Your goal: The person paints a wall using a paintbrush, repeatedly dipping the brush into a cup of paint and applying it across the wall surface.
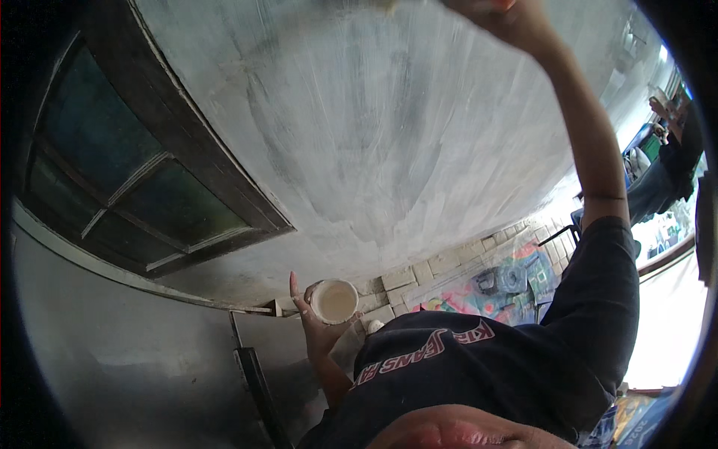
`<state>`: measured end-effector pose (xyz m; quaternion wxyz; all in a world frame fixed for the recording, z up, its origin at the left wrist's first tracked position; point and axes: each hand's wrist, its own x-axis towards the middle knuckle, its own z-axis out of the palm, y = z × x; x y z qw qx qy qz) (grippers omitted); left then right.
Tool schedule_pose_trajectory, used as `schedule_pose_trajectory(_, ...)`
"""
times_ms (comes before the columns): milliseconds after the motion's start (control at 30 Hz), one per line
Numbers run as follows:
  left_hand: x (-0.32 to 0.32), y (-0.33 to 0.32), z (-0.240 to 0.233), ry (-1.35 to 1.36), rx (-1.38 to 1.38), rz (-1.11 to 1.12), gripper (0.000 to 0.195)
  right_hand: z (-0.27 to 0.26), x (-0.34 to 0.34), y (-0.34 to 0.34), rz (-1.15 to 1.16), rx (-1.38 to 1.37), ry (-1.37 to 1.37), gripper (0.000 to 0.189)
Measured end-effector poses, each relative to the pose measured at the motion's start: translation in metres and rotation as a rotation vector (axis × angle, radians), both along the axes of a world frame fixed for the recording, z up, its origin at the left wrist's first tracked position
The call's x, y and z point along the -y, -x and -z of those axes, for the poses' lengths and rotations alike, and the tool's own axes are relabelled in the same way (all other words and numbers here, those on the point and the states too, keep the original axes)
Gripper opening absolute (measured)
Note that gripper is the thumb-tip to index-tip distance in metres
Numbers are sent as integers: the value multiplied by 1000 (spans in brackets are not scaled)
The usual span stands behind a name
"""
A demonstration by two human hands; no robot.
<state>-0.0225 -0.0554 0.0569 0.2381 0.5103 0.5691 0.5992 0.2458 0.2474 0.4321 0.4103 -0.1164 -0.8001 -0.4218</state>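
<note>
In my left hand [322, 331] is a small white cup [353, 286] of cream-coloured liquid, gripped round its side with a finger pointing up. My right arm is raised to the wall, and the top edge of the picture cuts off part of my right hand [519, 25]. Its fingers close on an orange-red handle [501, 4]; the tool's working end is not clearly visible. Whitish streaks cover the grey wall [387, 123] before me, like brushed paint.
At the left is a dark wooden window frame [224, 179] with glass panes. Below it stands a smooth grey panel [140, 348]. A colourful printed sheet [457, 297] lies on the floor tiles [398, 278] by the wall. Another person in jeans [653, 191] is at the right.
</note>
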Motion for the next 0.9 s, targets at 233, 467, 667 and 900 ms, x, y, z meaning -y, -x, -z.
schedule_pose_trajectory(233,2,-3,-5,46,-15,4,141,103,-3,4,181,68,-285,34)
schedule_pose_trajectory(467,-1,-5,-15,92,34,30,144,370,36,28,38,351,358,26)
schedule_pose_trajectory(667,-3,-1,-12,105,44,105,145,455,52,46,19,257,788,21)
schedule_pose_trajectory(900,-2,-15,-24,128,54,71,140,479,49,14,88,-1305,1515,15)
